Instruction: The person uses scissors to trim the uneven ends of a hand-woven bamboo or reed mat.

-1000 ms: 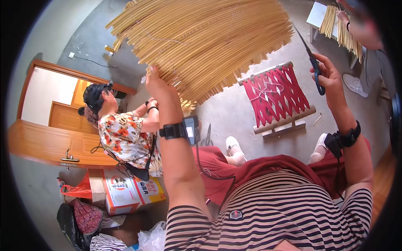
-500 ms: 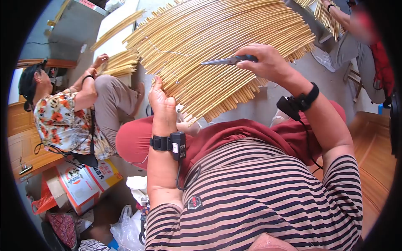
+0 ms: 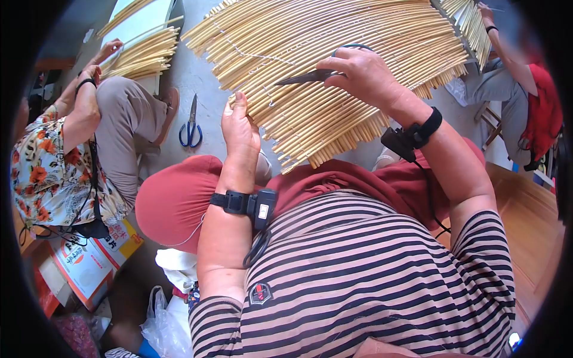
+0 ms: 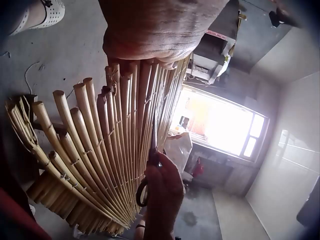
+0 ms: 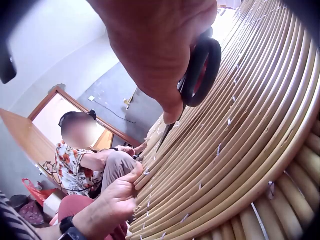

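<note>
A mat of straw-coloured sticks (image 3: 358,45), bound by rows of white thread, slopes above the person's lap. The left hand (image 3: 240,128) grips its near left edge, thumb on the upper face and the other fingers hidden beneath. In the right hand (image 3: 364,74) is a pair of scissors (image 3: 301,78), its dark handle loops (image 5: 206,72) around the fingers. The blades point left, low over the mat toward the left hand. A loose white thread (image 3: 253,55) trails across the mat near its left side.
Another pair of scissors (image 3: 191,126) lies on the floor to the left. A person in a floral shirt (image 3: 45,173) sits beside a white bench with loose sticks (image 3: 143,56). At the far right another person handles more sticks (image 3: 471,27). A printed carton (image 3: 89,259) and plastic bag (image 3: 164,328) are lower left.
The right hand has swung with the scissors from the right side to over the mat. The mat has come down nearer the lap, the left hand still gripping its edge. The view has turned.
</note>
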### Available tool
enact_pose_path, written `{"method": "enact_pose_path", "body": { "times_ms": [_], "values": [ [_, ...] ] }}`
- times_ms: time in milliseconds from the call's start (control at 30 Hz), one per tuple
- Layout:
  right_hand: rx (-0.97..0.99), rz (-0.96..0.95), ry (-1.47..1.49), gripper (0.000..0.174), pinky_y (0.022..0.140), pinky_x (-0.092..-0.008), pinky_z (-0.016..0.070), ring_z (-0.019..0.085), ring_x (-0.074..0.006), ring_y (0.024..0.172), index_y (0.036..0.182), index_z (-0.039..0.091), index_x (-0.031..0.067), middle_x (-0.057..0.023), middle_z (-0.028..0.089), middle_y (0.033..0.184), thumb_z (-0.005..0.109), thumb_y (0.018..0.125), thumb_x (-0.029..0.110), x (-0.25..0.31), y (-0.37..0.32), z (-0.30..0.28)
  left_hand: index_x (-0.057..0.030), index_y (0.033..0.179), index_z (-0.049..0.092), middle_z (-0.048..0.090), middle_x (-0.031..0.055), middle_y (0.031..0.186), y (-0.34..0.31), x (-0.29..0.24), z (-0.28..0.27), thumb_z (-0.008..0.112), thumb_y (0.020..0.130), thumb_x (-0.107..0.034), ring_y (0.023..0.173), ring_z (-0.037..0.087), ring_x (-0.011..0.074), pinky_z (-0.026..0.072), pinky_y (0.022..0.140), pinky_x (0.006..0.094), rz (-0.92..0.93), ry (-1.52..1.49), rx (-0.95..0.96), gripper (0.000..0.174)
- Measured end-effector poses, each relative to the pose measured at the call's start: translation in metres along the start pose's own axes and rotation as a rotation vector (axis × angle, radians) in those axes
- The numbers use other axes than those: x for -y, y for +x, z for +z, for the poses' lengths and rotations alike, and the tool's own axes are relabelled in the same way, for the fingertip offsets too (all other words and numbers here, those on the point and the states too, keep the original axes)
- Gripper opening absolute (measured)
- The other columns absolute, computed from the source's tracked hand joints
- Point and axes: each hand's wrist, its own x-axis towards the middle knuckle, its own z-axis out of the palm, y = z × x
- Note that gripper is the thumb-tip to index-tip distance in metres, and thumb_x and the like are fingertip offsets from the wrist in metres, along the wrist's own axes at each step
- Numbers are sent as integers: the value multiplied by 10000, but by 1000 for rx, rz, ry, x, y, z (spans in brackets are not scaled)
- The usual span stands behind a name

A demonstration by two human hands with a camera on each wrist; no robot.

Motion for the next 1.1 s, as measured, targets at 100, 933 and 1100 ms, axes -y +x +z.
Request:
{"method": "enact_pose_path", "body": {
  "times_ms": [100,933,1100],
  "values": [
    [38,-23,-47,329,792,-386,513,647,-236,877,1086,693,239,-20,622,848,736,773,332,-1,14,3,4,1182,532,651,102,1106,-3,-4,5,595,980,-257,990,651,215,549,874,371,-7,32,-42,337],
    [89,-22,35,270,782,-383,509,644,-240,850,1042,708,229,-27,632,856,740,783,297,7,55,12,-1,1127,553,650,92,1058,-1,-10,17,549,1009,-304,942,624,157,508,844,305,14,72,-147,325],
    [219,196,248,303,808,-377,520,654,-253,921,1057,715,213,-40,665,947,743,777,326,7,54,15,-5,1126,543,651,94,1071,-1,-11,21,553,1007,-299,945,622,156,500,855,307,14,20,-133,317]
  ]
}}
